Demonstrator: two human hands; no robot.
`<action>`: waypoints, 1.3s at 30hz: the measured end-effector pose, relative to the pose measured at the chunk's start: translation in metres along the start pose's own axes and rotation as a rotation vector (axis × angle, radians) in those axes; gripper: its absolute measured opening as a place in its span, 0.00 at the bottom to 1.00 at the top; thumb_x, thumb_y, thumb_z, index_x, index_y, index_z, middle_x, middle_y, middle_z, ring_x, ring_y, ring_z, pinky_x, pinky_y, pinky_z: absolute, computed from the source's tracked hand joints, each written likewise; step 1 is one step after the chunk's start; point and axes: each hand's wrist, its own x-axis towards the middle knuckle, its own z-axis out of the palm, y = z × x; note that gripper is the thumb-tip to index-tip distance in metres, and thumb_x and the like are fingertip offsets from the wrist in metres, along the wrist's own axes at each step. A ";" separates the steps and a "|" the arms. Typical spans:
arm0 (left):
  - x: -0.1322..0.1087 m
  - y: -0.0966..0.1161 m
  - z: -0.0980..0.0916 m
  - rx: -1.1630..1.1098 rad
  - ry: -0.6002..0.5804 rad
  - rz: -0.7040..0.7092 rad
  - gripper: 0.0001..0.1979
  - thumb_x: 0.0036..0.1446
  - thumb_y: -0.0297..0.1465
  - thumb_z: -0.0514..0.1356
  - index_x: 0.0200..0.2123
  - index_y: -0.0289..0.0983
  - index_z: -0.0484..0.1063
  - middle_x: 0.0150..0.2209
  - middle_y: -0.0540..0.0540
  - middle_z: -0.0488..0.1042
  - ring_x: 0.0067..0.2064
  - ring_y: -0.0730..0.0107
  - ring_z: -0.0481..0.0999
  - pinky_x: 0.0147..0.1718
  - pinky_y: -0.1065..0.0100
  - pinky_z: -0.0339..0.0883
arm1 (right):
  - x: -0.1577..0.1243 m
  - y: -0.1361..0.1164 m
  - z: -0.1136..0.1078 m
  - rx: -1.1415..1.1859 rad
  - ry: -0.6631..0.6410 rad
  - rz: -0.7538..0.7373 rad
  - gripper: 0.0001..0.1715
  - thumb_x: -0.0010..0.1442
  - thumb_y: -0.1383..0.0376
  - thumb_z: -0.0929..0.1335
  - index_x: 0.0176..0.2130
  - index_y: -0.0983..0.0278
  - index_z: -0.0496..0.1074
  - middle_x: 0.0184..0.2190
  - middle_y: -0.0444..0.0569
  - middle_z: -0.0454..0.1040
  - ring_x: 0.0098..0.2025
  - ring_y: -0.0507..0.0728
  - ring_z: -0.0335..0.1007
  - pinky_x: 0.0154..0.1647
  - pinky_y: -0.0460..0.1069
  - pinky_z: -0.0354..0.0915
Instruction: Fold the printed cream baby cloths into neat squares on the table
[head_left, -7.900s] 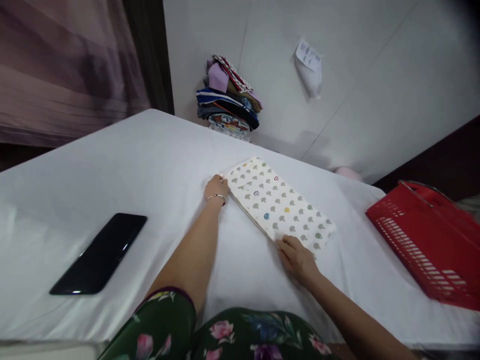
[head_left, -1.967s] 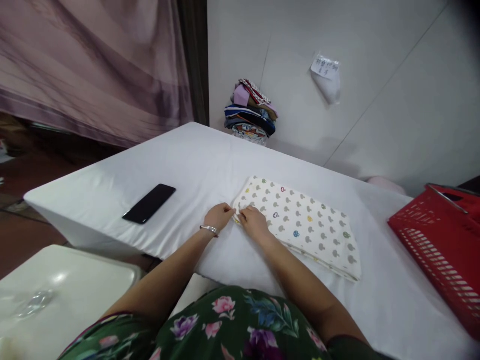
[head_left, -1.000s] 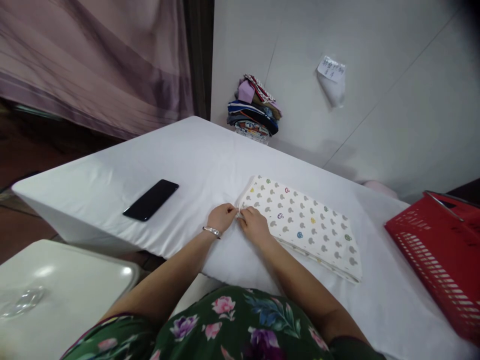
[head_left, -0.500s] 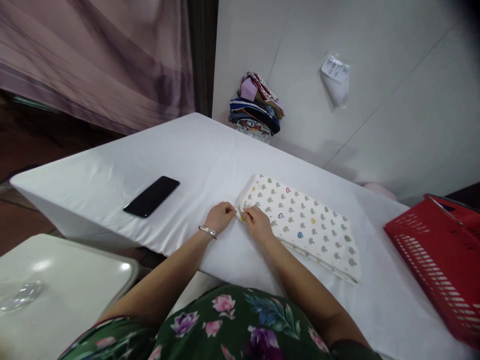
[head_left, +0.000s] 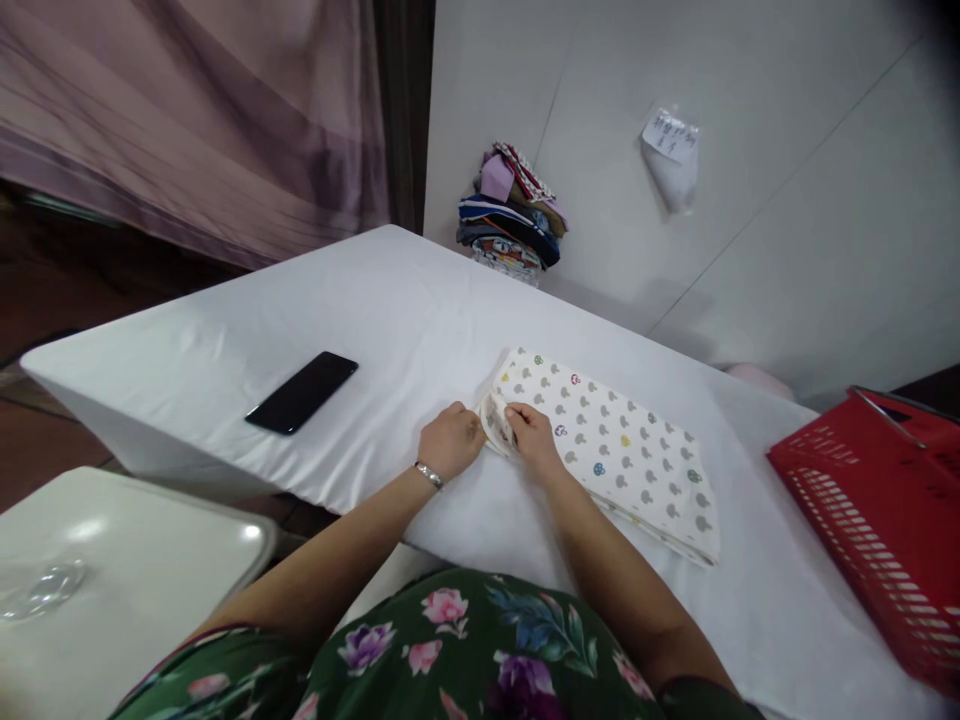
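Note:
A white folded cloth (head_left: 630, 455), printed with small grey and coloured mushroom-like shapes, lies flat on the white-covered table. At its near left corner, my right hand (head_left: 536, 438) pinches the top layer and holds it curled back. Just left of it, my left hand (head_left: 451, 442), with a silver bracelet at the wrist, is closed on the edge of the same corner. Its fingertips are partly hidden behind the hand. A black phone (head_left: 303, 392) lies on the table to the left of my left hand.
A red plastic basket (head_left: 862, 500) stands at the right end of the table (head_left: 360, 290). Beyond the far edge is a stack of folded clothes (head_left: 514, 215). A white stool (head_left: 150, 560) is at the lower left, and a pinkish curtain (head_left: 202, 120) hangs behind.
My right hand has moved slightly right, lifting and curling back the cloth's corner. My left hand has shifted a little right and turned, still at that corner.

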 end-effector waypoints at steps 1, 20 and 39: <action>0.001 0.002 0.001 0.015 -0.017 -0.021 0.11 0.55 0.39 0.54 0.30 0.40 0.73 0.35 0.48 0.70 0.37 0.69 0.70 0.28 0.69 0.57 | 0.000 -0.001 0.000 -0.005 -0.007 -0.019 0.16 0.53 0.56 0.64 0.32 0.64 0.74 0.23 0.42 0.70 0.27 0.52 0.63 0.31 0.46 0.60; 0.013 -0.005 0.004 -0.217 -0.036 -0.205 0.10 0.50 0.35 0.57 0.20 0.37 0.68 0.29 0.49 0.70 0.31 0.72 0.69 0.31 0.70 0.59 | -0.016 -0.009 0.008 -0.638 -0.219 -0.358 0.13 0.63 0.62 0.59 0.38 0.61 0.71 0.34 0.47 0.69 0.39 0.53 0.64 0.40 0.46 0.59; 0.011 -0.014 0.005 -0.376 -0.015 -0.107 0.10 0.53 0.33 0.54 0.24 0.38 0.71 0.29 0.50 0.69 0.33 0.71 0.69 0.35 0.70 0.61 | -0.020 -0.002 0.010 -0.522 -0.143 -0.241 0.11 0.60 0.63 0.61 0.38 0.61 0.71 0.34 0.45 0.71 0.37 0.53 0.65 0.38 0.46 0.59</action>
